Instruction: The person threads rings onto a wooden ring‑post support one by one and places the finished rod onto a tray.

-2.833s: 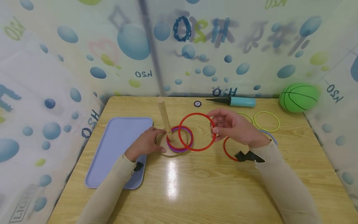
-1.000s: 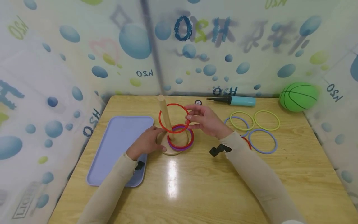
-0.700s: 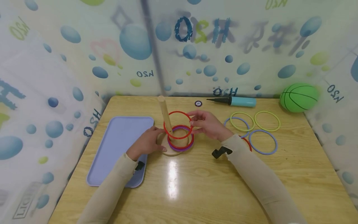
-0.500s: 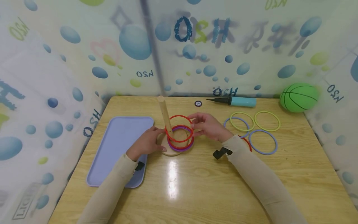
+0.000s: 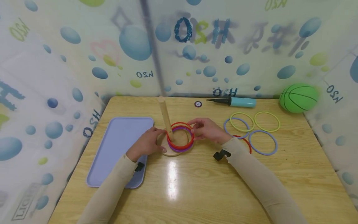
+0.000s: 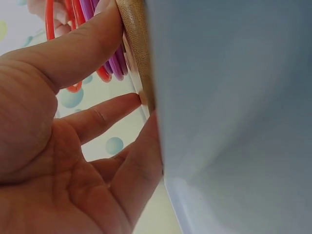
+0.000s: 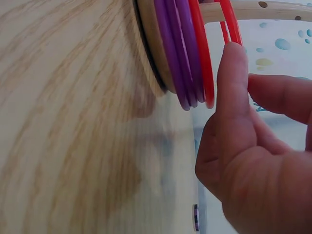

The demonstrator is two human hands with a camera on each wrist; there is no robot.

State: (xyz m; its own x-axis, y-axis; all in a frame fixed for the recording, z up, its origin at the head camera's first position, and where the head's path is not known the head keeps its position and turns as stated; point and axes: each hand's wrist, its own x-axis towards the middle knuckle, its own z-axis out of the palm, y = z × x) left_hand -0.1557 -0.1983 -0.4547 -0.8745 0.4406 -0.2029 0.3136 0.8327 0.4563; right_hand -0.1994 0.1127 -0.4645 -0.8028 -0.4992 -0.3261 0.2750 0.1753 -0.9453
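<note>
A wooden peg (image 5: 165,116) stands upright on a round wooden base (image 5: 170,152). My left hand (image 5: 146,141) holds the base by its left edge, thumb and fingers spread round the rim. Purple rings (image 7: 178,58) and a red ring (image 7: 202,58) lie around the peg at the bottom. My right hand (image 5: 208,130) pinches another red ring (image 7: 231,22) at its right side, just above that stack. This upper ring also encircles the peg and overlaps the lower red one in the head view.
A lavender tray (image 5: 120,149) lies left of the base. To the right are yellow rings (image 5: 267,122), blue rings (image 5: 263,142) and a red ring (image 5: 247,144). A hand pump (image 5: 237,102), a small dark disc (image 5: 198,104) and a green ball (image 5: 299,98) sit at the back.
My right hand has carried the red ring leftward over the peg top, then lowered it down the peg to just above the stack. My left hand has stayed at the base.
</note>
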